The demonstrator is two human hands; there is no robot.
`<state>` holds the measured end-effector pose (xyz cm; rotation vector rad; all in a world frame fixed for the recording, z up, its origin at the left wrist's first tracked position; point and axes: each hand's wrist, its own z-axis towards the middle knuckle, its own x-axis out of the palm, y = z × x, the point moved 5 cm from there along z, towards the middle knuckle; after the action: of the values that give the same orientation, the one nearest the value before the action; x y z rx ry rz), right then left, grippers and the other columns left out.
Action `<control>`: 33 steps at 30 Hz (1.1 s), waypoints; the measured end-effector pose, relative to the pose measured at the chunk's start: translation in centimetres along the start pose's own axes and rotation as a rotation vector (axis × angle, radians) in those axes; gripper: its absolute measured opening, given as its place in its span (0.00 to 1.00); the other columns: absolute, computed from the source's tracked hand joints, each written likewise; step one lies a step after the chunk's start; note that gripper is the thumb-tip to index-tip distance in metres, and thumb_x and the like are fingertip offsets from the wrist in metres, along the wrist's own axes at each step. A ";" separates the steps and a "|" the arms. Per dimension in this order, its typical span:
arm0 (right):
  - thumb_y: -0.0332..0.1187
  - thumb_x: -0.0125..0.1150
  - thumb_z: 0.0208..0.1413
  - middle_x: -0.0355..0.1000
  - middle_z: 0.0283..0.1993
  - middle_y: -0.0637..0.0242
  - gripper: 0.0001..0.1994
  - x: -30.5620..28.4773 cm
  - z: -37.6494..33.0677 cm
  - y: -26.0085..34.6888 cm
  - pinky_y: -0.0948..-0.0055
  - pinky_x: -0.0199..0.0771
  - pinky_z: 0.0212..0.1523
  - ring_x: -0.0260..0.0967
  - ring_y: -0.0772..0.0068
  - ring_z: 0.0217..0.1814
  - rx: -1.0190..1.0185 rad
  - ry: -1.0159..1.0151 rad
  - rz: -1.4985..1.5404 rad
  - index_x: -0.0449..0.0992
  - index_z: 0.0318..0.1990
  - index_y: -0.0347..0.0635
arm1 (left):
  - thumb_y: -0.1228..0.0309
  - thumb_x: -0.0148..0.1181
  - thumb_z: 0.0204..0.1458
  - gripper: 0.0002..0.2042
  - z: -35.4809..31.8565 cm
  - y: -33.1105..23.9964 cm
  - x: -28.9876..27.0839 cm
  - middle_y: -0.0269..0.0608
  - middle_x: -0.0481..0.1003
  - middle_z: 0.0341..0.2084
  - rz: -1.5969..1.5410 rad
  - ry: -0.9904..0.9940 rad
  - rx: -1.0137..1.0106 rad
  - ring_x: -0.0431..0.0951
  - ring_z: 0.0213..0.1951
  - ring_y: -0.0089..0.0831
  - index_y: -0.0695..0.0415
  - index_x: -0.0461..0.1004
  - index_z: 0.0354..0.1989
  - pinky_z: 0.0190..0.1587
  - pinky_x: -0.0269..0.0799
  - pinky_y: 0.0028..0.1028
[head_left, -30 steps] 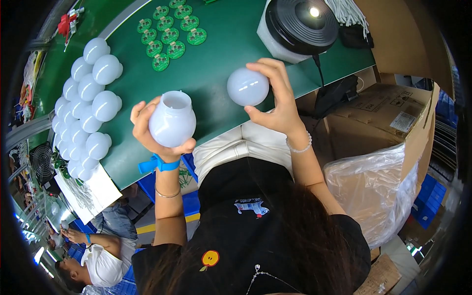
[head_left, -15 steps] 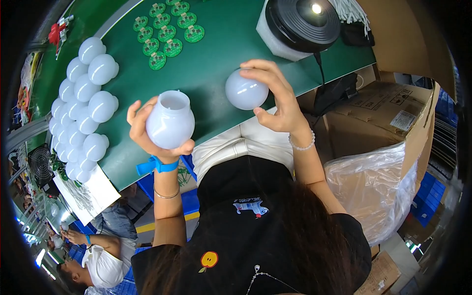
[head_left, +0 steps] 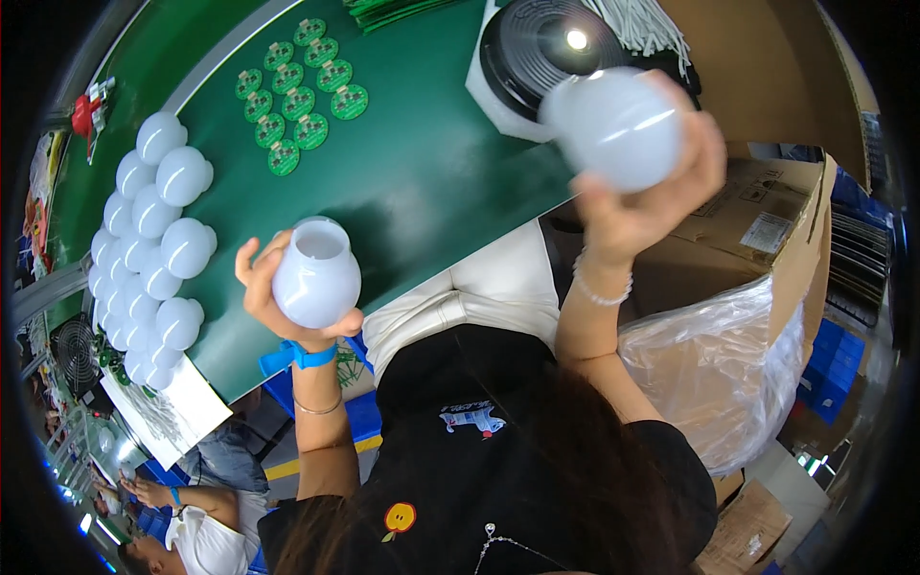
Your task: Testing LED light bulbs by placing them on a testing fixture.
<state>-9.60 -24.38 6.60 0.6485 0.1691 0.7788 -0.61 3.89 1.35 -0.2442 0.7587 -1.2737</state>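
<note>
My left hand [head_left: 278, 297] is wrapped round a white globe lampshade [head_left: 316, 287], its round open neck facing up and away from me. Raised at the right, my right hand [head_left: 661, 182] grips a second white globe [head_left: 618, 129], blurred by motion. That globe hangs in front of the lower right part of a black round ribbed device [head_left: 522, 57] with a bright light on top. Whether the second globe has an opening is hidden. Left of my left hand, several more white globes [head_left: 158, 211] stand clustered on the green table [head_left: 422, 172].
Several round green circuit boards [head_left: 299, 101] lie in rows at the far middle. White cable bundles [head_left: 642, 27] sit at the far right. Beside the table, a cardboard box [head_left: 757, 206] holds clear plastic film [head_left: 709, 364]. Another person [head_left: 206, 517] is at the lower left.
My right hand has lifted its globe up and to the right, toward the black device. My left hand still holds its globe, slightly lower in view. The whole view has shifted a little.
</note>
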 end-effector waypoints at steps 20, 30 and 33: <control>0.31 0.63 0.39 0.59 0.58 0.53 0.36 0.4 7.1 -4.9 0.67 0.57 0.59 0.56 0.64 0.60 0.234 0.545 -0.046 0.55 0.57 0.32 | 0.31 0.56 0.32 0.44 0.2 0.1 0.4 0.48 0.76 0.30 0.006 0.104 -0.017 0.76 0.33 0.38 0.59 0.59 0.47 0.56 0.49 0.44; 0.29 0.62 0.34 0.63 0.54 0.61 0.32 0.6 7.5 -5.1 0.70 0.56 0.58 0.59 0.66 0.57 0.212 0.551 0.083 0.64 0.54 0.37 | 0.31 0.56 0.32 0.44 -0.1 0.2 0.3 0.47 0.75 0.30 -0.034 0.086 -0.051 0.76 0.33 0.38 0.57 0.59 0.48 0.57 0.48 0.44; 0.29 0.62 0.33 0.63 0.55 0.60 0.32 0.6 7.7 -5.0 0.69 0.56 0.58 0.59 0.65 0.57 0.213 0.565 0.080 0.64 0.54 0.37 | 0.31 0.56 0.32 0.44 0.0 0.2 0.5 0.47 0.75 0.29 -0.037 0.099 -0.030 0.76 0.33 0.38 0.57 0.59 0.48 0.57 0.48 0.44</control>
<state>-3.35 -30.33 9.71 0.6242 0.7538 1.0168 -0.39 3.48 1.06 -0.2213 0.8619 -1.3180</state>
